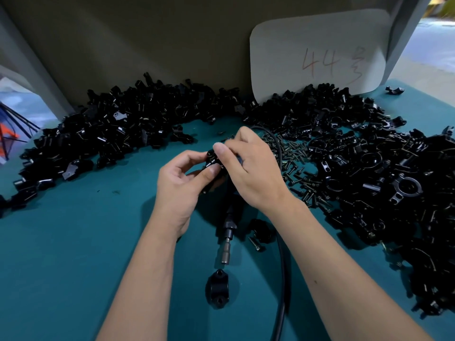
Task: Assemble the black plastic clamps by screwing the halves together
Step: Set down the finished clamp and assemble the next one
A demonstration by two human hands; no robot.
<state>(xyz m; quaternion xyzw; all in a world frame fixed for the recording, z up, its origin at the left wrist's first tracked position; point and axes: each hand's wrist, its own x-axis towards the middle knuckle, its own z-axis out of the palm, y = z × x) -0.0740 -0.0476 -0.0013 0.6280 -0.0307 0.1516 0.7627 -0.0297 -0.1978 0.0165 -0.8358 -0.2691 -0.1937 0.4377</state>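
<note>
I have one black clamp [213,160] up off the counter [73,254] at the middle of the scene, held between both hands. My left hand [183,184] has a closed grip on it from below and the left, thumb pressed against its near side, fingers curled under. My right hand [248,166] pinches its top from the right, thumb tip on the upper edge; what sits under those fingers I cannot tell, since the hand hides it. I judge I am seating the two halves together, or starting a screw by finger, before driving it.

The next move calls for keeping the halves lined up in my left grip while my right lets go and takes the powered screwdriver [227,232], which lies just near of my hands with its bit pointing toward me. Its black cable [280,262] loops round under my right forearm and could snag as I lift the tool.

A loose clamp half [218,289] lies near of the bit, and a single screw [254,243] just right of it. Spare screws [299,168] are scattered right of my right hand. A pile of clamp parts [118,129] curves along the far left, another heap [398,183] fills the right. A white card [317,55] with handwriting leans at the far side.
</note>
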